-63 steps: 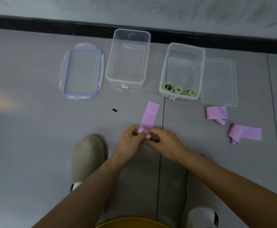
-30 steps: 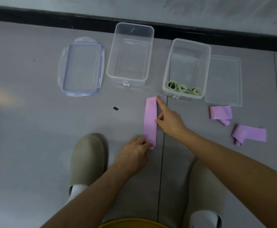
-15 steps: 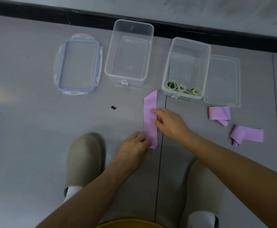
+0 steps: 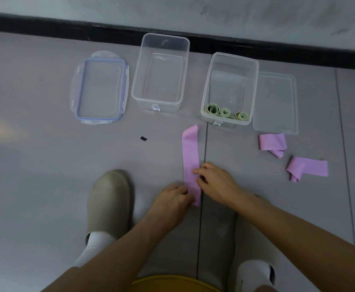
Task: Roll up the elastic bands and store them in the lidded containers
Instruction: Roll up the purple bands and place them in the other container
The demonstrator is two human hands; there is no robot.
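The pink elastic band [image 4: 190, 152] lies flat on the floor [image 4: 45, 165], ready for rolling: left hand [image 4: 172, 200] pins its near end, right hand [image 4: 215, 181] presses fingertips mid-strip.

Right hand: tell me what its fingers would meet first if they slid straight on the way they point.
The right hand points left, fingertips already on the flat pink band. Beyond it, probably only bare floor.
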